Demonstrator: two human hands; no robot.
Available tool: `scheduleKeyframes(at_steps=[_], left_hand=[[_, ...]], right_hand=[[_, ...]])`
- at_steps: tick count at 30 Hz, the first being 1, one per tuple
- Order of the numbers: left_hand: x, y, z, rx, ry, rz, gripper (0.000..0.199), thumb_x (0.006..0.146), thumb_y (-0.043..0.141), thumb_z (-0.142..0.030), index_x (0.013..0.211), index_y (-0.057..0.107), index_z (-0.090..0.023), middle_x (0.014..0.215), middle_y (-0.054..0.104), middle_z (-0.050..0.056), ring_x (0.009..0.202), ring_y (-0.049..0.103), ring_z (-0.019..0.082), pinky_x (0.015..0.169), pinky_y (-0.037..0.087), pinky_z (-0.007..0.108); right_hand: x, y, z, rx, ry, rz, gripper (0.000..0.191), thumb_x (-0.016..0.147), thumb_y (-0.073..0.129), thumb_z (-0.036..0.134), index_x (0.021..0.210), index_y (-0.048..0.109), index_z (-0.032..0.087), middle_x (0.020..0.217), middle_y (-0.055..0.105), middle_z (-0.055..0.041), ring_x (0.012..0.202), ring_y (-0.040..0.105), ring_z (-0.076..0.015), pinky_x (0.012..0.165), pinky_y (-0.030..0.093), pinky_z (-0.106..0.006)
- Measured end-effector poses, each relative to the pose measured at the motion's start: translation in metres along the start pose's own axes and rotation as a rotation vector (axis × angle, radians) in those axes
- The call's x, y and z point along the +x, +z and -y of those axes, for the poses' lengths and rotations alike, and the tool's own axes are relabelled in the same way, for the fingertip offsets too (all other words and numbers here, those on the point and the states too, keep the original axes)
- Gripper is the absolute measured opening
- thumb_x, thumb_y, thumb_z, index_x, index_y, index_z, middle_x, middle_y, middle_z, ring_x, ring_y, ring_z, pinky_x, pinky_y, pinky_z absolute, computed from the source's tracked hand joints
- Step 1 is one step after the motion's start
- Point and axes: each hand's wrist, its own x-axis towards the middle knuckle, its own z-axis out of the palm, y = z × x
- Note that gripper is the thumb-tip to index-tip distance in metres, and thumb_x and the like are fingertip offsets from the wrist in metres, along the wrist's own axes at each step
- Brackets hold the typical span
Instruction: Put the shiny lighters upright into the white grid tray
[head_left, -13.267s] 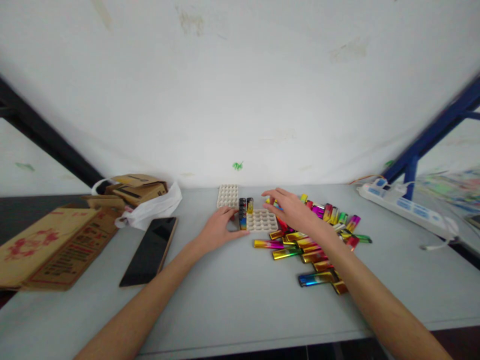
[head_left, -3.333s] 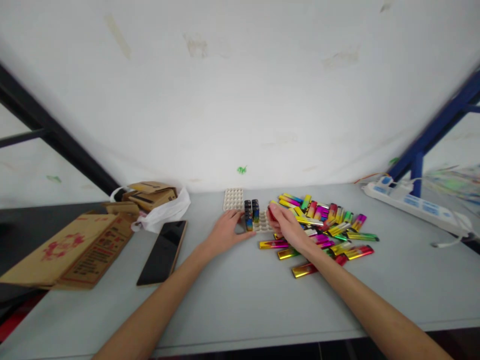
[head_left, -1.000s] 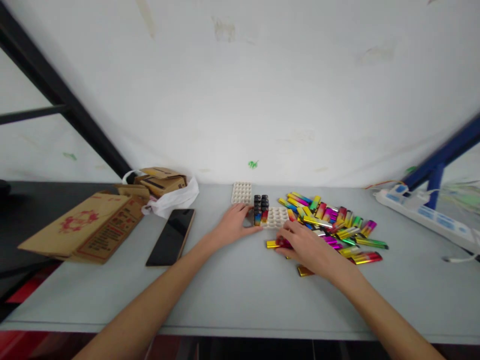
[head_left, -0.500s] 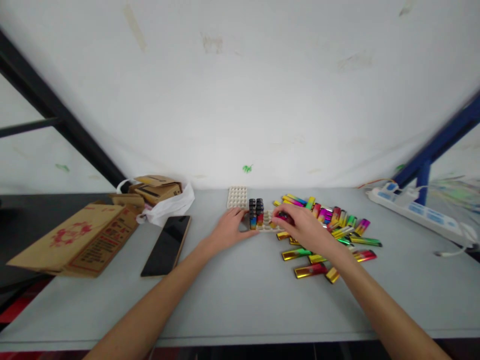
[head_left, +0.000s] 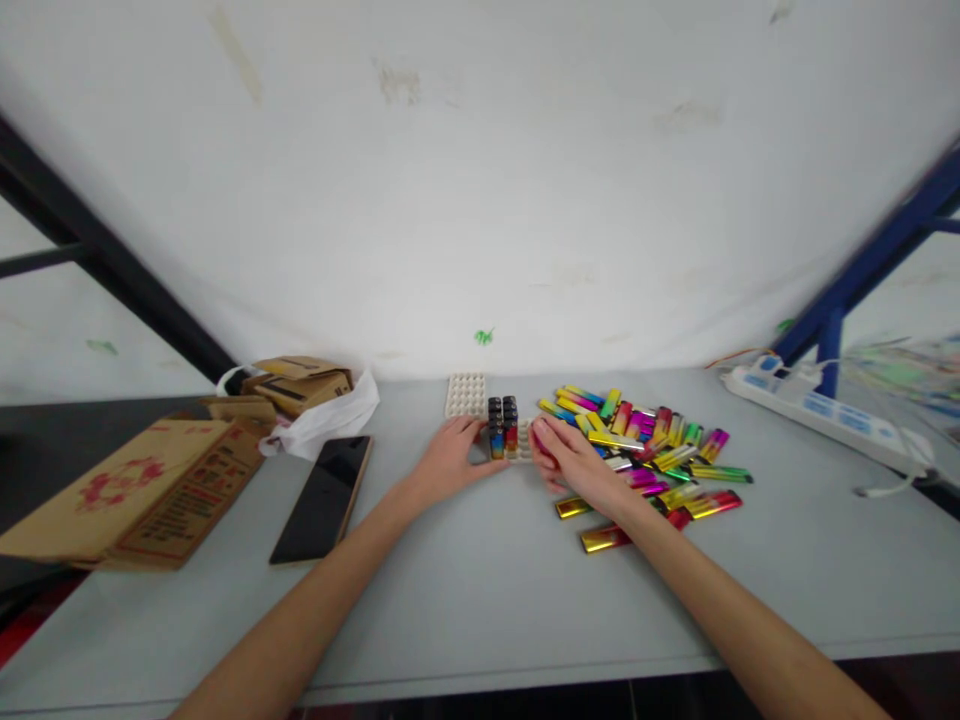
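Note:
Several black-topped lighters stand upright in two columns at the left end of a pale tray. My left hand is at the tray's left side, thumb and fingers spread around its end beside the upright lighters. Over the tray's right part, my right hand has its fingers closed on a reddish lighter, which they partly hide. Right of and behind that hand lies a loose pile of shiny multicoloured lighters. A second pale tray with round cups sits behind, near the wall.
A black phone-like slab lies on the grey table to the left. Beyond it are a large cardboard box, a smaller open box and a white plastic bag. A white power strip with cables is at the right.
My right hand has moved left and its fingers have turned with the reddish lighter. My left hand stays at the tray. The whole view has shifted slightly.

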Motion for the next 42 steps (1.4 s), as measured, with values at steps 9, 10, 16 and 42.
scheduleKeyframes(at_steps=[9, 10, 16, 42], left_hand=[[0.000, -0.001, 0.000, -0.010, -0.002, 0.001, 0.056, 0.084, 0.073, -0.061, 0.116, 0.066, -0.017, 0.116, 0.069, 0.014, 0.112, 0.063, 0.033, 0.100, 0.051, 0.046], [0.000, -0.002, -0.001, -0.011, -0.003, 0.001, 0.054, 0.084, 0.073, -0.062, 0.114, 0.066, -0.017, 0.115, 0.069, 0.014, 0.112, 0.063, 0.033, 0.099, 0.051, 0.046], [0.000, -0.003, -0.003, -0.026, -0.011, -0.010, 0.051, 0.082, 0.073, -0.063, 0.107, 0.067, -0.018, 0.109, 0.069, 0.012, 0.108, 0.064, 0.032, 0.094, 0.053, 0.045], [0.000, -0.002, -0.003, -0.054, 0.000, -0.021, 0.054, 0.082, 0.076, -0.060, 0.118, 0.067, -0.020, 0.115, 0.070, 0.012, 0.109, 0.064, 0.032, 0.097, 0.052, 0.045]], right_hand=[[0.006, 0.004, -0.015, -0.373, -0.093, -0.348, 0.054, 0.092, 0.051, 0.065, 0.060, 0.039, 0.024, 0.053, 0.035, 0.0053, 0.050, 0.033, -0.0113, 0.046, 0.024, -0.026], [0.006, 0.005, -0.016, -0.412, -0.099, -0.368, 0.052, 0.092, 0.051, 0.061, 0.058, 0.038, 0.024, 0.052, 0.035, 0.0049, 0.050, 0.033, -0.0115, 0.047, 0.024, -0.026], [0.006, 0.009, -0.016, -0.481, -0.119, -0.377, 0.037, 0.085, 0.048, 0.043, 0.055, 0.035, 0.025, 0.051, 0.035, 0.0040, 0.052, 0.033, -0.0122, 0.050, 0.022, -0.027], [0.004, -0.012, -0.007, -1.060, -0.409, -0.177, 0.027, 0.108, 0.047, 0.039, 0.091, 0.059, 0.021, 0.086, 0.070, -0.0056, 0.079, 0.066, -0.0220, 0.074, 0.049, -0.033]])
